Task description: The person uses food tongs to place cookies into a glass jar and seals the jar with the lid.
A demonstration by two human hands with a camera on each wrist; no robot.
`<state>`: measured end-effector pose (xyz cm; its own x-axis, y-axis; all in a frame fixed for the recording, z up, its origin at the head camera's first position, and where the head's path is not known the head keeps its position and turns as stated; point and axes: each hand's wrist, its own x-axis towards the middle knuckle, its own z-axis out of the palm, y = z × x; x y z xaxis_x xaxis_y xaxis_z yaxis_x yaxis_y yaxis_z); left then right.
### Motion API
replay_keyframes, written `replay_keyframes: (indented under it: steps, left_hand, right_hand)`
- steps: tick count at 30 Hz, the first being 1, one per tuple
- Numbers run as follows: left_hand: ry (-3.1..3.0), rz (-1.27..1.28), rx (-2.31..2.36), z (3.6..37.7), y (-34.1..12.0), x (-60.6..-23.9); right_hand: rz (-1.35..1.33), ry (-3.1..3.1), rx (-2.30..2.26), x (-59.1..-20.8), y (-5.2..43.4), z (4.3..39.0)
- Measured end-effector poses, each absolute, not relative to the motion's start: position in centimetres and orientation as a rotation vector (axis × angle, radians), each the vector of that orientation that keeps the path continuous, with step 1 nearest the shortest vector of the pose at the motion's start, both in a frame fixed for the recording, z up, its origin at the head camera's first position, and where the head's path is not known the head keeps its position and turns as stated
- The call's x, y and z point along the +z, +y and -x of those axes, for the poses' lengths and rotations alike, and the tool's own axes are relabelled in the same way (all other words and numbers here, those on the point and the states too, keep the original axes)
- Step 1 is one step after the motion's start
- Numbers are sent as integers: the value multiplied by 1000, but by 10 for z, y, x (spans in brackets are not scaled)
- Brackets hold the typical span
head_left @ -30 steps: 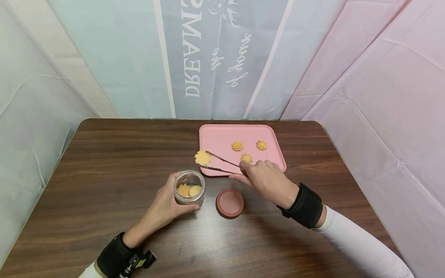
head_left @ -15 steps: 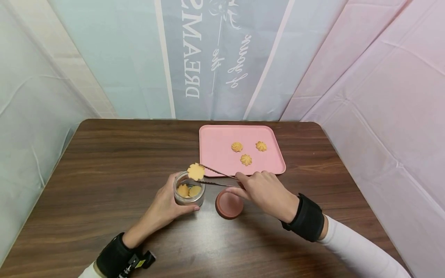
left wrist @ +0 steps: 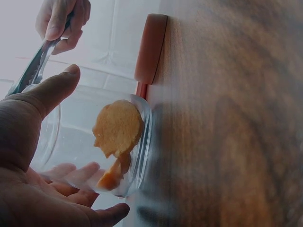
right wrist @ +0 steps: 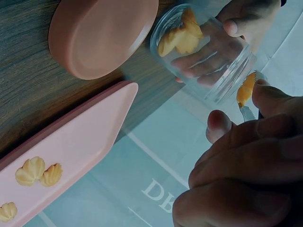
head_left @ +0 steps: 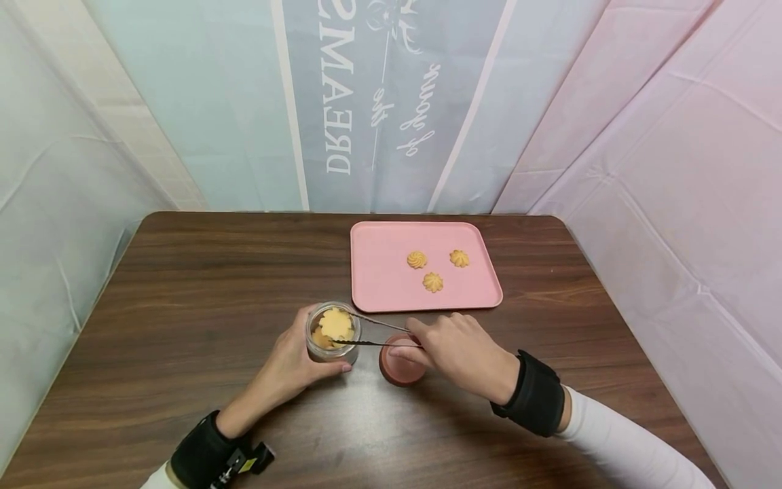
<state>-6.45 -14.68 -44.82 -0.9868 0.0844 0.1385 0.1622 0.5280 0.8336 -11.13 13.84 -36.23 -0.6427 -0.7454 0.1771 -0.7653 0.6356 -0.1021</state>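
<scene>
My left hand (head_left: 293, 360) curls round a clear glass jar (head_left: 348, 356), thumb on the near side. Cookies (left wrist: 118, 127) lie at the jar's bottom in the left wrist view. My right hand (head_left: 461, 353) grips metal tongs (head_left: 381, 343), whose tips hold a flower-shaped cookie (head_left: 336, 324) over the jar's mouth. From the right wrist, that cookie (right wrist: 246, 90) shows just outside the rim, between the tong tips. Beneath the right hand's fingers sits a round reddish-brown lid (head_left: 400, 370), partly covered by hand and tongs in the head view.
Behind the jar and to the right, a pink tray (head_left: 379, 265) bears three swirled cookies (head_left: 433, 282). Everything stands on a dark wooden table (head_left: 244, 272), with a printed cloth (head_left: 238, 102) hanging behind its far edge.
The right hand has brought the tongs and cookie from the tray's near left corner, toward me and left, to above the jar. The left hand and jar have stayed put.
</scene>
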Motion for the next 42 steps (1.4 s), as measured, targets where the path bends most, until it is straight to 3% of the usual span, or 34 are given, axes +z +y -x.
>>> replay_keyframes:
  steps: [42]
  left_hand:
    - [-2640,258,-1470,64,-146,-448]
  right_hand:
    - [-1193,-2794,302,-358,145,116]
